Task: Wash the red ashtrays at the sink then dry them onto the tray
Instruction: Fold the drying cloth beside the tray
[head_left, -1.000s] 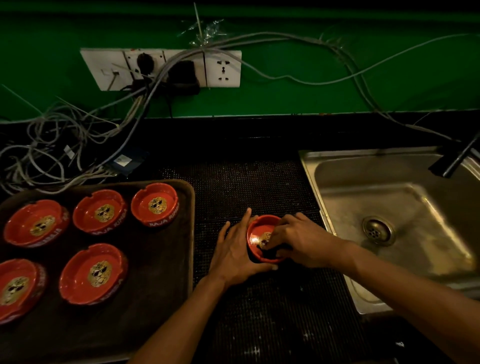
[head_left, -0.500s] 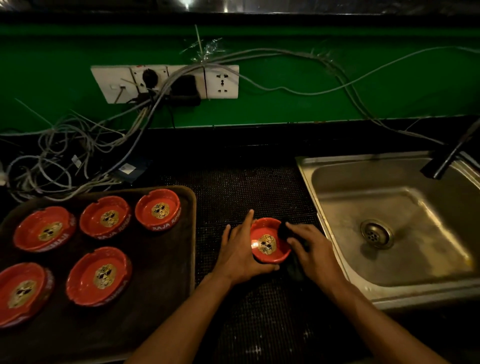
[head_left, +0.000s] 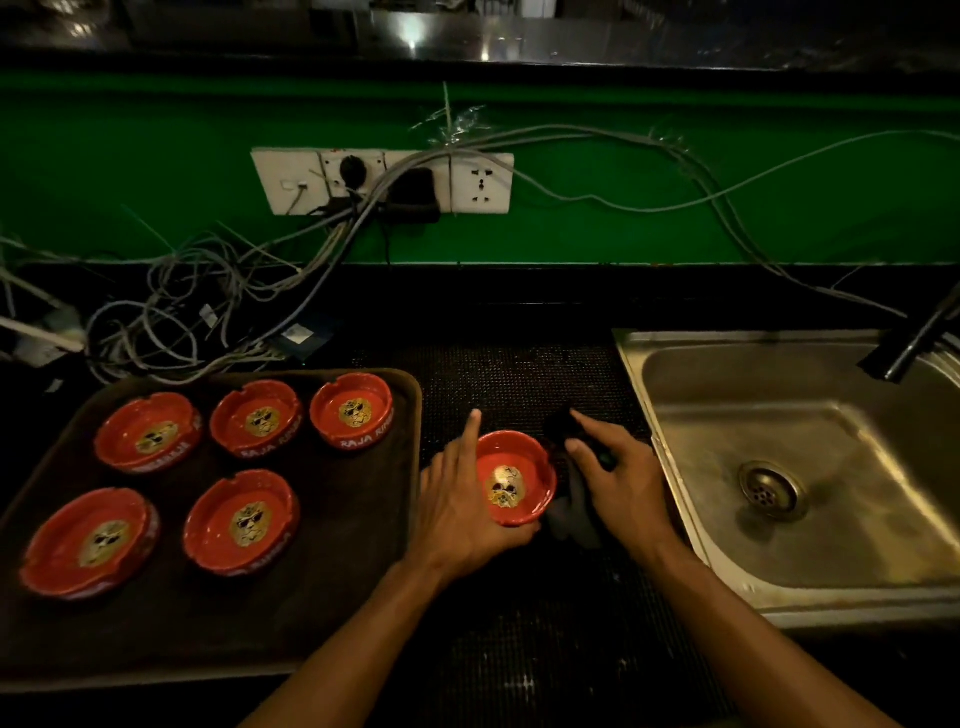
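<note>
Ashtray (head_left: 514, 480) now wiped, cupped by left hand (head_left: 460, 512); cloth (head_left: 574, 512) withdrawn in right hand (head_left: 621, 480); tray (head_left: 358, 582) placement is due.

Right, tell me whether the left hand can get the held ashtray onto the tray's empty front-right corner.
Probably yes. The left hand already holds the round red ashtray right beside the dark brown rectangular tray, and nothing stands between them. That corner looks bare, beside the five ashtrays already set down.
</note>
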